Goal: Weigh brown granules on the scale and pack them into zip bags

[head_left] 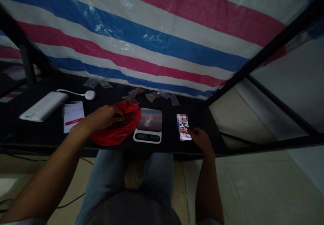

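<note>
A black-topped table stands in a dim room with a tiled floor, a person in blue jeans [108, 174] seated at its near edge. The person's left hand [102, 118] reaches into the mouth of a red plastic bag [118, 133], curled over a dark brown loose material [120, 123]; whether it is gripping any of it cannot be told. The bag lies on the table [50, 133] just left of a white digital kitchen scale [147, 137], its platform bare. The right hand [201, 141], loosely open and holding nothing, rests with its fingertips [191, 132] at the edge of a smartphone [183, 127] lying to the right of the scale. Left of the bag are a printed white card [73, 117] and a white power bank [43, 106], with a white cable leading to a round white puck [89, 95] beyond. Along the far edge lie small clear plastic bags [152, 97], some holding brown contents. Behind them, a red, white and blue striped tarpaulin [131, 39] fills the upper frame, crossed by a black metal frame [268, 46] at right.
</note>
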